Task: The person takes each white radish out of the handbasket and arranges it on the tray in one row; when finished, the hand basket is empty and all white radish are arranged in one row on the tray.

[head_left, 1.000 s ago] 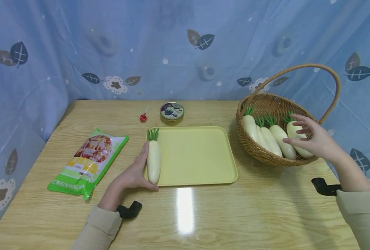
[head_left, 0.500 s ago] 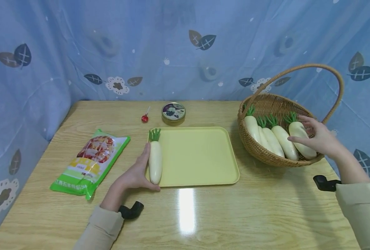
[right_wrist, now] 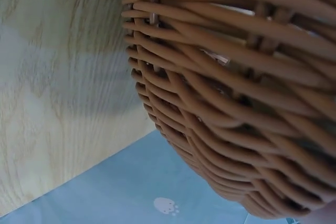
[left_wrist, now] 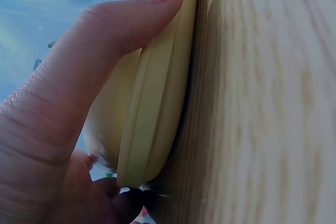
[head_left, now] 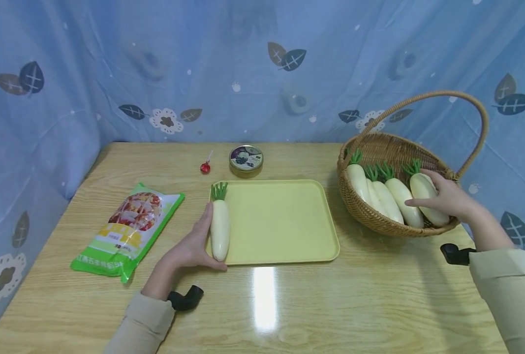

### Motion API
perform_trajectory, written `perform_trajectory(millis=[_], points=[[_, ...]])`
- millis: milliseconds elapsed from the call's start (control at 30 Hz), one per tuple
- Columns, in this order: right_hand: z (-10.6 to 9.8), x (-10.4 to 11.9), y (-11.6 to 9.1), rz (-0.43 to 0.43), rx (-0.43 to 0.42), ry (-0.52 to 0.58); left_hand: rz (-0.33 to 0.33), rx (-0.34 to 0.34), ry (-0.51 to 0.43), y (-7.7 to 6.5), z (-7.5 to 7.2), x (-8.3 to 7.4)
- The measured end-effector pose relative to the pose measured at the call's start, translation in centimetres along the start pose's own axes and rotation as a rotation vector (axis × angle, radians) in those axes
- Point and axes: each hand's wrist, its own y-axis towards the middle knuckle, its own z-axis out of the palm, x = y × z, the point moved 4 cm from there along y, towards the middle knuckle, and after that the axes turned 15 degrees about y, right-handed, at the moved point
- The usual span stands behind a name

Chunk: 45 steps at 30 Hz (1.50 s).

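In the head view my left hand [head_left: 193, 246] holds the left front corner of a pale yellow tray [head_left: 284, 221], fingers along the left side. Its thumb presses the tray's edge [left_wrist: 147, 135] in the left wrist view. On the tray's left side lies a white radish [head_left: 220, 231] with green leaves. My right hand [head_left: 450, 196] is inside the wicker basket [head_left: 377, 227], gripping the rightmost white radish [head_left: 428, 196]. The thumb crosses over it; fingers partly hide behind it. In the right wrist view the basket's woven wall [right_wrist: 226, 77] hides nearly all of that hand.
Several other white radishes [head_left: 384, 199] lie in the basket under its tall handle [head_left: 437, 92]. Behind the tray stand a round tin [head_left: 246, 160] and a red lollipop [head_left: 205, 167]. A green food bag [head_left: 129, 228] lies to the left. A blue curtain [head_left: 244, 73] surrounds the table.
My right hand has come down and closed in around the rightmost radish in the basket. The left hand has kept its place at the tray, and the head view has shifted slightly.
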Motion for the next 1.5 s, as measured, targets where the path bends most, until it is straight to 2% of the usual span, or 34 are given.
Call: perform_trajectory(millis=[133, 500, 933, 1500], points=[[0.0, -0.5, 0.1, 0.052, 0.061, 0.036, -0.004, 0.003, -0.005, 0.0, 0.0, -0.1], [-0.1, -0.7, 0.2, 0.047, 0.104, 0.109, -0.015, 0.004, -0.002, 0.0, 0.1, 0.0], [-0.4, -0.7, -0.3, 0.052, 0.059, 0.143, -0.011, 0.008, -0.009, 0.0, 0.0, -0.2], [-0.3, -0.3, -1.5, 0.058, 0.025, 0.341, -0.009, 0.003, -0.009, -0.1, 0.0, -0.2]])
